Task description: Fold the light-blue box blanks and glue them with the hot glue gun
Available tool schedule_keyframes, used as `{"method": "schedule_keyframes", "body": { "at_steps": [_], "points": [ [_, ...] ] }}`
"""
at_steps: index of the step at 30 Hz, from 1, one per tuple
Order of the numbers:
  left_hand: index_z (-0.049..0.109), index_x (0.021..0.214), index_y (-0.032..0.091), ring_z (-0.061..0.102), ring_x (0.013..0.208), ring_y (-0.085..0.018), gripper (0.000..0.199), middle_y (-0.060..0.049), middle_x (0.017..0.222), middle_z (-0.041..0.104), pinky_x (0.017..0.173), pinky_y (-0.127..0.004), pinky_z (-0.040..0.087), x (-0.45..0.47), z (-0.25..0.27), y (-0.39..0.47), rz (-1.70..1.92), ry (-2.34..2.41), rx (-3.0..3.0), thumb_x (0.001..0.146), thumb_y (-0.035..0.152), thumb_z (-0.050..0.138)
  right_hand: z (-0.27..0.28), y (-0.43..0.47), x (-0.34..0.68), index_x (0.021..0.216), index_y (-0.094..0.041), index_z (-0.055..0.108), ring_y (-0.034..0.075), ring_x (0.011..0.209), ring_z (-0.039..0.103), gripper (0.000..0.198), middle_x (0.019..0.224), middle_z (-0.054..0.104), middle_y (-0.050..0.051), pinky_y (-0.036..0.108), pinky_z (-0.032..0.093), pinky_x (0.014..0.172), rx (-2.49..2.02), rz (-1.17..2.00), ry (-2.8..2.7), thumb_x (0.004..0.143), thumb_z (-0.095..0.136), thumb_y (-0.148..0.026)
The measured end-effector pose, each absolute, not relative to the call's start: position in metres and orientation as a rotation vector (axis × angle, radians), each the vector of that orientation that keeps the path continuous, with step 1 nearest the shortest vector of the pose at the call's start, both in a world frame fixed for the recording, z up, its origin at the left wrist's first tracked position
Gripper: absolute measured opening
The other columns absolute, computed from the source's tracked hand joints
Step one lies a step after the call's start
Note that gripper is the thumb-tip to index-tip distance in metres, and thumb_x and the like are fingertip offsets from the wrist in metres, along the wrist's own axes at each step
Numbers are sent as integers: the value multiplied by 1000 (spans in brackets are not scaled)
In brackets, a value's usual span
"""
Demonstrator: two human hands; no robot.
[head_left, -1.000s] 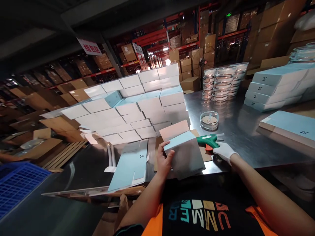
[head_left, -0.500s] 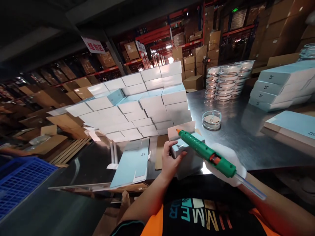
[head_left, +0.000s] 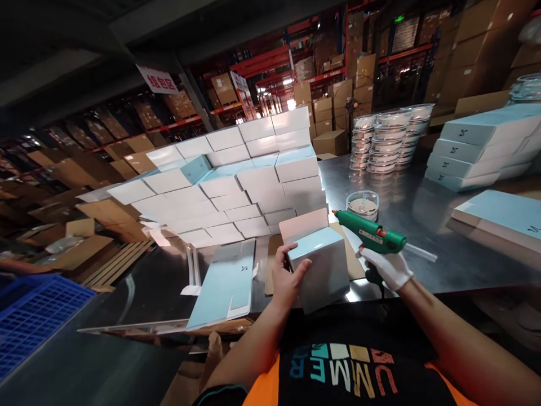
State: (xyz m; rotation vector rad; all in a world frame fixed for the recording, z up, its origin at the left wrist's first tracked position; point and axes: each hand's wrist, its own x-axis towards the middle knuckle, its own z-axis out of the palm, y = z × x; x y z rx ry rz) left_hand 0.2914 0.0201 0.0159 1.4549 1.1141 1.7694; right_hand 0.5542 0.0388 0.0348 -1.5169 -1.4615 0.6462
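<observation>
My left hand (head_left: 290, 274) is bare and grips the left side of a small light-blue and white carton (head_left: 322, 269), thumb on the near face and fingers at its far edge. One flap of the carton (head_left: 303, 224) stands up at the back. In my gloved right hand (head_left: 389, 268) is a green hot glue gun (head_left: 372, 231). Its orange nozzle points left, to the right of the carton and apart from it, and a clear glue stick (head_left: 421, 252) sticks out of its rear. Behind the gun a round clear container (head_left: 362, 204) stands on the metal table.
A wall of stacked white boxes (head_left: 228, 192) stands behind the carton. Flat light-blue cartons (head_left: 224, 282) lie at left, by the table edge. Stacked clear round containers (head_left: 387, 141) and piled blue boxes (head_left: 473, 149) are at right. A blue crate (head_left: 38, 321) is at far left.
My right hand has moved the glue gun right, away from above the carton, and turned it more level. The carton's top now shows fully; my left hand keeps its hold.
</observation>
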Motion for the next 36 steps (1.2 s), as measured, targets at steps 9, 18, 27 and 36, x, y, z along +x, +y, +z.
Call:
{"method": "schedule_keyframes", "body": {
  "at_steps": [9,18,27,36],
  "points": [
    [72,117,21,70,88,-23,73,-8,104,77,75,-31,56,279,12,31,1723,1145,1296,76,80,82,22,75,590,72,-23,65,30,77,74,46,75,75,13,39,59,68,-1679,890,-1208,95,63,-63],
    [75,111,23,71,103,-28,65,-9,108,75,93,-39,56,285,6,38,1688,1081,1545,80,79,79,50,75,507,125,-20,69,25,105,72,54,111,77,8,37,61,94,-1050,1089,-1495,84,70,-56],
    [68,110,25,75,117,-31,54,-8,106,76,108,-51,55,275,4,48,1876,734,1639,79,63,91,32,65,534,115,-24,72,33,145,61,46,156,63,14,53,44,126,-708,904,-1856,78,91,-45],
    [86,108,31,73,127,-35,25,-11,113,84,112,-64,55,261,24,41,1566,605,2115,95,52,80,43,48,538,111,-38,86,28,141,65,17,142,74,6,51,48,126,-575,809,-1992,101,73,-42]
  ]
}}
